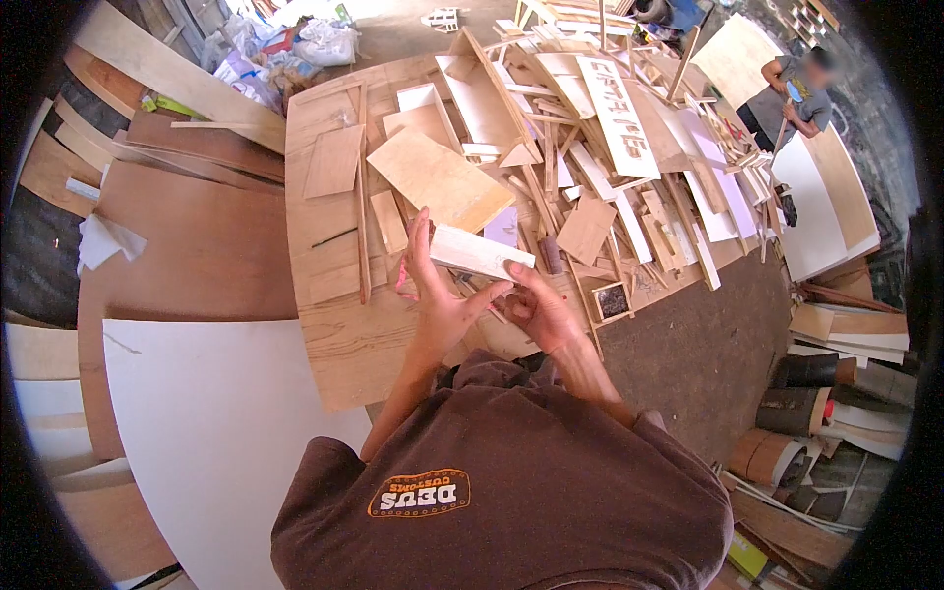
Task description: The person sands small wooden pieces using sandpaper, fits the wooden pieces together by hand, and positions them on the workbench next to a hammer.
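Observation:
Between my two hands is a white rectangular block of wood (480,253), raised over the near part of the wooden worktable (369,339). My left hand (440,300) grips its left end, fingers up along that end and thumb stretched beneath. The right end is held by my right hand (546,317), its thumb pressed on the near corner and the other fingers curled below. Just beyond the block lies a tan plywood board (433,177). A thin dark stick (334,238) rests left of my hands.
Wood offcuts and a white board with cut-out letters (619,118) cover the table's far right. A small framed box (612,300) sits near the right edge. Large white sheet (216,423) stands at left. Another person (777,108) works at far right.

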Tool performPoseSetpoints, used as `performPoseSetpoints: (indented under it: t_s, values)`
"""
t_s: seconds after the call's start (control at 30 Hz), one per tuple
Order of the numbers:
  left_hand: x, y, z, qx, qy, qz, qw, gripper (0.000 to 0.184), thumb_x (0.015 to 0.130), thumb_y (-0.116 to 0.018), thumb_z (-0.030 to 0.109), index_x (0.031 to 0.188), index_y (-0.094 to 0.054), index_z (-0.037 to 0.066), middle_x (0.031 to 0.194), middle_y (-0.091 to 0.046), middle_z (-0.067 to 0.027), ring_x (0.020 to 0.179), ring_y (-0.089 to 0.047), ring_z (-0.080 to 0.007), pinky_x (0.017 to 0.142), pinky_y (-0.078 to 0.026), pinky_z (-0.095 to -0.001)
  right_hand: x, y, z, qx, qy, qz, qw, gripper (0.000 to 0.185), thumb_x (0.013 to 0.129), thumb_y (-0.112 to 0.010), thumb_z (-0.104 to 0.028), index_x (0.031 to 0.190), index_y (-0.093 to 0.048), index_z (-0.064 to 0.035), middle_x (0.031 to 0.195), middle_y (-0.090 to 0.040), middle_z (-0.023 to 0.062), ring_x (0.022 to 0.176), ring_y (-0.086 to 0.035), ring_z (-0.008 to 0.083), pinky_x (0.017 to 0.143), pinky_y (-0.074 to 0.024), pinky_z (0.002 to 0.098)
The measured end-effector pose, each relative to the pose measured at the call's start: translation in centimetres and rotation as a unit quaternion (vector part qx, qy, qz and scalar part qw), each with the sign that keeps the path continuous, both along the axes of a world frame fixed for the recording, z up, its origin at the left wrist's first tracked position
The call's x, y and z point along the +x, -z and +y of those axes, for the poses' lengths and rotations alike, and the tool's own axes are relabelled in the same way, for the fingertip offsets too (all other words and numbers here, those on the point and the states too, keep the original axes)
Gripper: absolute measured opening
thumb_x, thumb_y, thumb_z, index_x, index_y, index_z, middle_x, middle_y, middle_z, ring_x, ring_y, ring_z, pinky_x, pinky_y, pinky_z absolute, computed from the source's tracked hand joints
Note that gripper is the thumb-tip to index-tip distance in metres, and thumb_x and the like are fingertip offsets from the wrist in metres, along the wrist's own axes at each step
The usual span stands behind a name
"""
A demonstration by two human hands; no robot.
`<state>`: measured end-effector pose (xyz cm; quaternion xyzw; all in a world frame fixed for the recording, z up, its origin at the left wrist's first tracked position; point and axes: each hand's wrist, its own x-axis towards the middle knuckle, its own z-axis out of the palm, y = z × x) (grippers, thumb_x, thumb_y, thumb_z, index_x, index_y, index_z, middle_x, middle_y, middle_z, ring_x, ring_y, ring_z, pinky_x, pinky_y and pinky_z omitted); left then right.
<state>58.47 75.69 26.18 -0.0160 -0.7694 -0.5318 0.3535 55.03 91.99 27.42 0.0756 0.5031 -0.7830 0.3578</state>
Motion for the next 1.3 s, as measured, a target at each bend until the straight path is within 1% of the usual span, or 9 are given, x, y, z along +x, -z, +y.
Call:
performPoseSetpoints:
  t_s: [0.33,0.47,0.53,0.67,0.73,0.83,0.9,1.1,1.3]
  values:
    - [0.2,1.6,0.2,0.038,-0.002,-0.02,0.999,0.123,0.06,-0.093,0.037,0.149,-0.018,0.0,0.146,-0.028,-0.0207,0.135,-0.028,-0.0346,0.111,-0.027,-0.0469,0.2,0.3,-0.1,0.004,-0.018,0.012,1.0,0.063,0.081,-0.075,-0.049,0.124,-0.057,-0.0067,0.103,-0.06,0.0012,0.087,-0.054,0.0111,0.073,-0.0408,0.0231]
    - [0.3,1.9,0.1,0.017,-0.025,-0.047,0.998,0.127,0.057,-0.096,0.03,0.149,-0.014,0.001,0.142,-0.034,-0.02,0.131,-0.036,-0.0301,0.11,-0.028,-0.0437,0.6,-0.5,-0.6,0.013,-0.011,0.009,1.0,0.062,0.081,-0.074,-0.049,0.123,-0.057,-0.0063,0.102,-0.061,0.0012,0.087,-0.054,0.0107,0.074,-0.0396,0.0229]
    - [0.3,2.0,0.1,0.033,-0.025,-0.049,0.998,0.127,0.057,-0.096,0.031,0.149,-0.014,0.001,0.142,-0.034,-0.0198,0.131,-0.036,-0.0297,0.11,-0.028,-0.0436,0.7,-0.9,-1.0,-0.009,0.026,0.012,1.0,0.048,0.08,-0.077,-0.045,0.107,-0.059,-0.0089,0.08,-0.056,-0.0059,0.058,-0.037,0.0042,0.054,-0.0276,0.0206]
    - [0.4,1.6,0.3,0.027,-0.041,-0.043,0.998,0.126,0.056,-0.096,0.034,0.149,-0.016,0.0,0.14,-0.035,-0.0181,0.13,-0.037,-0.0284,0.11,-0.027,-0.0428,0.6,-0.6,-0.9,-0.002,0.028,0.025,0.999,0.049,0.08,-0.077,-0.044,0.106,-0.058,-0.0074,0.08,-0.055,-0.0053,0.058,-0.037,0.0042,0.053,-0.0273,0.0206]
    - [0.5,1.3,0.4,0.032,-0.045,-0.04,0.998,0.126,0.056,-0.095,0.034,0.149,-0.017,0.0,0.14,-0.035,-0.0176,0.129,-0.037,-0.0281,0.11,-0.027,-0.0424,0.4,-0.2,-0.5,0.019,-0.015,0.031,0.999,0.067,0.081,-0.074,-0.05,0.127,-0.054,-0.0051,0.109,-0.059,0.0028,0.094,-0.055,0.0123,0.081,-0.0421,0.0269]
    - [0.6,1.3,0.4,0.032,-0.036,-0.034,0.998,0.121,0.06,-0.094,0.035,0.149,-0.019,0.001,0.139,-0.031,-0.0187,0.131,-0.033,-0.0319,0.109,-0.029,-0.0442,0.5,-0.2,-0.6,0.019,-0.014,0.032,0.999,0.068,0.081,-0.074,-0.05,0.128,-0.054,-0.0049,0.112,-0.059,0.0039,0.097,-0.055,0.0132,0.085,-0.0426,0.0275]
    - [0.5,1.9,0.3,0.035,-0.037,-0.03,0.998,0.122,0.058,-0.095,0.033,0.148,-0.018,0.002,0.136,-0.037,-0.0153,0.124,-0.039,-0.0271,0.108,-0.029,-0.0424,0.6,-0.4,-0.6,0.019,-0.014,0.034,0.999,0.067,0.081,-0.073,-0.05,0.127,-0.054,-0.0055,0.109,-0.059,0.0029,0.094,-0.054,0.0116,0.082,-0.0412,0.0263]
    - [0.3,3.3,0.0,0.099,0.019,-0.026,0.995,0.117,0.06,-0.096,0.022,0.145,-0.015,0.007,0.132,-0.035,-0.0134,0.119,-0.042,-0.0259,0.101,-0.037,-0.041,0.5,0.1,-0.3,0.021,-0.025,0.04,0.999,0.061,0.082,-0.074,-0.05,0.123,-0.057,-0.008,0.098,-0.057,-0.0028,0.08,-0.047,0.005,0.066,-0.0305,0.0218]
    - [0.5,3.0,-0.3,0.036,0.001,-0.006,0.999,0.114,0.061,-0.095,0.018,0.142,-0.016,0.012,0.129,-0.036,-0.0139,0.116,-0.044,-0.0262,0.098,-0.04,-0.0409,0.5,-0.5,-0.4,0.017,-0.028,0.039,0.999,0.059,0.081,-0.075,-0.049,0.121,-0.058,-0.009,0.093,-0.056,-0.005,0.073,-0.044,0.0036,0.061,-0.0265,0.0208]
